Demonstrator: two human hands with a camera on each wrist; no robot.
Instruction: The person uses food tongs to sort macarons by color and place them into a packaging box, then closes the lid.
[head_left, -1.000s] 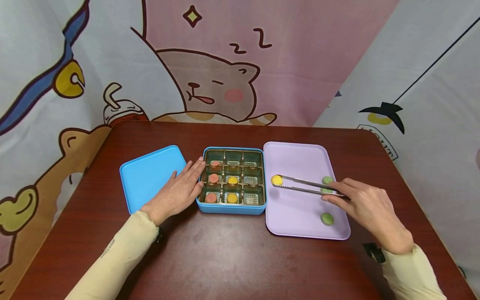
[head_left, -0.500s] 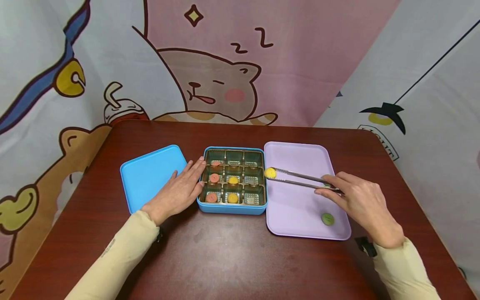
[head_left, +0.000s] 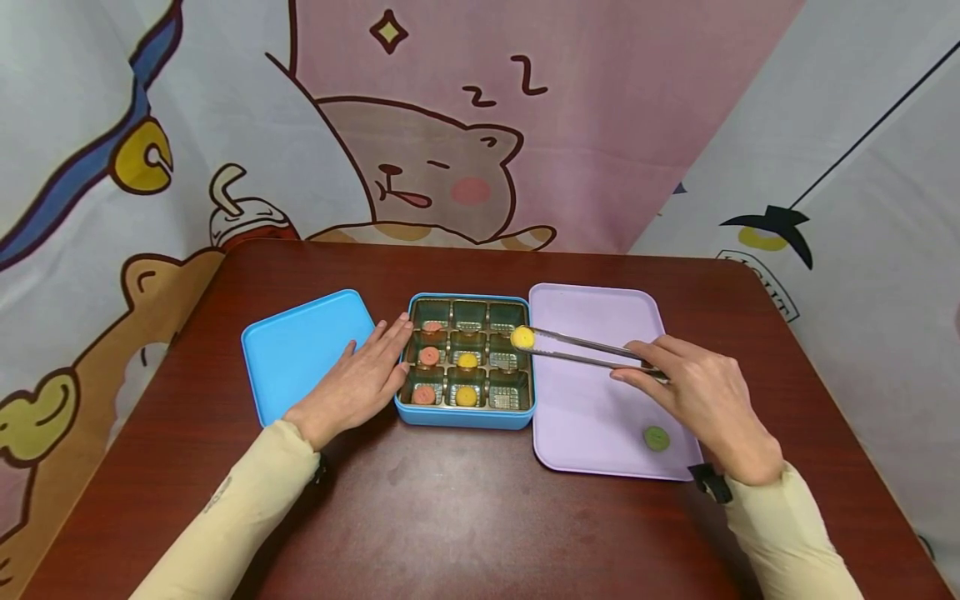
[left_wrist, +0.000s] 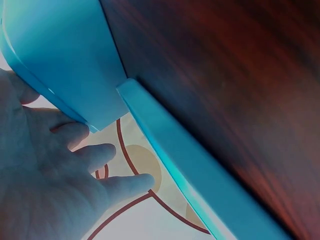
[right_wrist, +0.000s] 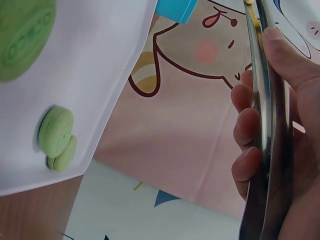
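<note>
My right hand (head_left: 693,392) holds metal tongs (right_wrist: 272,125), with a yellow macaron (head_left: 522,337) gripped between their tips. In the head view that macaron overlaps the right rim of a blue box (head_left: 465,420), beside its right column of compartments. My left hand (head_left: 358,379) rests against the box's left side, fingers extended. Inside the box, a gold divided insert carries pink macarons (head_left: 424,394) in its left column and two yellow macarons (head_left: 466,396) in the middle one. The left wrist view shows my left fingertips (left_wrist: 80,131) at the box rim.
A lilac tray (head_left: 592,433) lies right of the box, with a green macaron (head_left: 657,438) near its front. Two more green macarons (right_wrist: 56,131) show in the right wrist view; my right hand hides them from the head view. Left of the box lies a blue lid (head_left: 303,350).
My right hand has moved left, carrying the yellow macaron in the tongs from over the lilac tray to the box's right rim. My left hand has stayed against the box.
</note>
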